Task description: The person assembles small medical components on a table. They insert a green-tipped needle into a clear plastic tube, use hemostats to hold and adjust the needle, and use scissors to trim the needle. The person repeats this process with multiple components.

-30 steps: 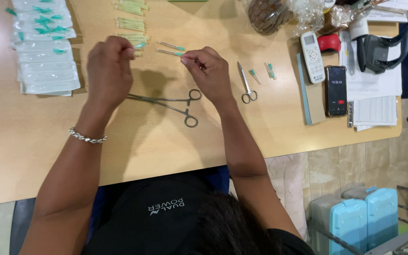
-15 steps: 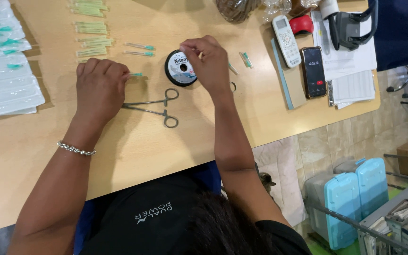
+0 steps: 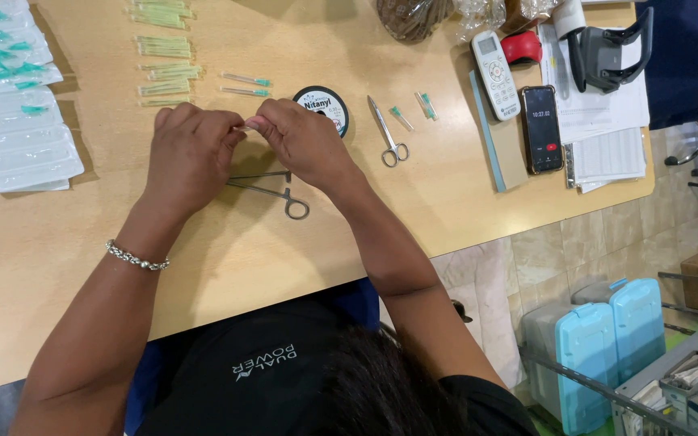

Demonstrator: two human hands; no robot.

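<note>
My left hand (image 3: 191, 153) and my right hand (image 3: 300, 141) meet fingertip to fingertip above the wooden table (image 3: 414, 210). Both pinch a small thin pale piece (image 3: 245, 128), too small to identify. Steel forceps (image 3: 278, 192) lie on the table just under the hands, partly hidden by them. A round black spool with a white label (image 3: 326, 106) lies flat right behind my right hand. Two needles with green hubs (image 3: 245, 79) lie beyond the hands. My left wrist wears a silver bracelet (image 3: 136, 257).
Small scissors (image 3: 388, 136) and two short green-tipped pieces (image 3: 414, 109) lie right of the spool. White sealed packets (image 3: 11, 121) stack at far left, pale green bundles (image 3: 163, 48) behind. A remote (image 3: 494, 64), phone (image 3: 541, 129), papers (image 3: 603, 113) and blue strip (image 3: 488, 133) sit right.
My right hand has left the spool, which now lies flat on the table, and has come left to meet my left hand. Both now pinch the small piece.
</note>
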